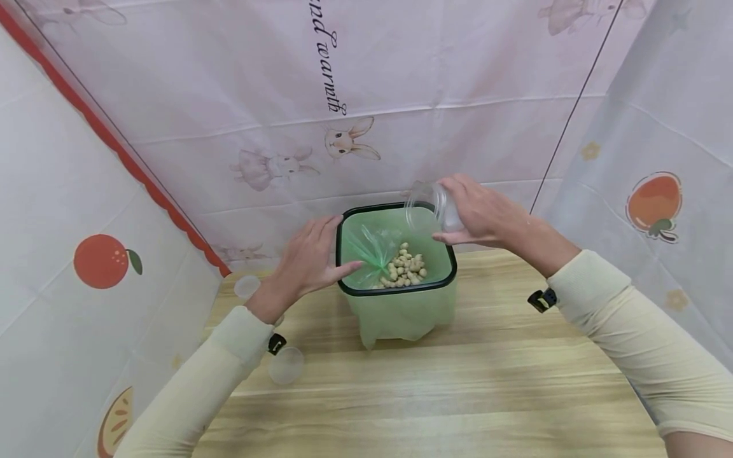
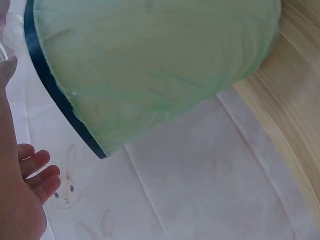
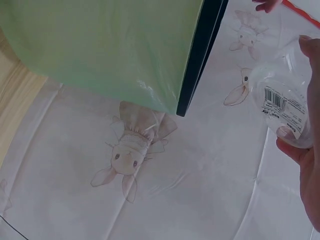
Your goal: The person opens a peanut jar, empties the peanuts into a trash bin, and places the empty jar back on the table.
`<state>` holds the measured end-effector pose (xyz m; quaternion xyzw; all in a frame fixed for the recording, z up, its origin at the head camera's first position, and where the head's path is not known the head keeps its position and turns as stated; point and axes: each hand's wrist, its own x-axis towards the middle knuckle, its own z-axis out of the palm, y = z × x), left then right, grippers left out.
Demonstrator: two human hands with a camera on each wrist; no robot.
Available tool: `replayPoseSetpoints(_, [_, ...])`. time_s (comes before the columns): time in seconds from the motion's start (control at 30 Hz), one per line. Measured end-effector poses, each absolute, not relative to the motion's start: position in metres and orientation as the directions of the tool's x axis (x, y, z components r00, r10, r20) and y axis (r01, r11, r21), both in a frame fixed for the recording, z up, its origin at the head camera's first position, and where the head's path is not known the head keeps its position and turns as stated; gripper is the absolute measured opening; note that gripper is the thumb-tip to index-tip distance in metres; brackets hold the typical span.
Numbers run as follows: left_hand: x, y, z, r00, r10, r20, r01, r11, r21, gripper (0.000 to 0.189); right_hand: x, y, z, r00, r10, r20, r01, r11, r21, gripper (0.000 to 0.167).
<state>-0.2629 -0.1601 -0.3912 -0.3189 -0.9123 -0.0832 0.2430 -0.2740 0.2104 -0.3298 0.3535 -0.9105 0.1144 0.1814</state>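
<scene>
Bright head view, dimmer wrist views

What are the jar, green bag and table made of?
The jar looks like smooth clear plastic, maybe glass: it's shiny and see-through. The green bag seems thin, slightly shiny plastic: it wrinkles and hangs over the black rim. The table looks like wood with a slight sheen, but its streaky grain could be printed.

The label (image 3: 284, 107) is too small to read.

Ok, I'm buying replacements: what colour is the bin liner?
The bin liner is pale green, clearest in the head view.
</scene>
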Motion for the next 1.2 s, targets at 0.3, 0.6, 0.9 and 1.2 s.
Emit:
replayPoseSetpoints(0.3, [-0.251, -0.146, -0.373, -0.721, 0.490, 0.490, 0.640, 0.741, 0.202, 0.101, -0.271, 0.201, -0.326, -0.693, -0.563, 0.450, -0.708, 0.647, -0.282, 0.087])
replayPoseSetpoints(0.6, [-0.246, -0.134, -0.360, -0.707, 0.481, 0.519, 0.689, 0.635, 0.349, 0.104, -0.261, 0.190, -0.328, -0.712, -0.536, 0.453, -0.700, 0.583, -0.411, 0.081])
replayPoseSetpoints(0.9, [-0.245, -0.122, -0.356, -0.725, 0.465, 0.508, 0.687, 0.537, 0.489, 0.101, -0.255, 0.177, -0.331, -0.715, -0.551, 0.430, -0.699, 0.564, -0.440, 0.081])
replayPoseSetpoints(1.2, [-0.244, -0.109, -0.354, -0.681, 0.467, 0.564, 0.732, 0.403, 0.550, 0.095, -0.247, 0.167, -0.333, -0.658, -0.582, 0.478, -0.752, 0.545, -0.371, 0.095])
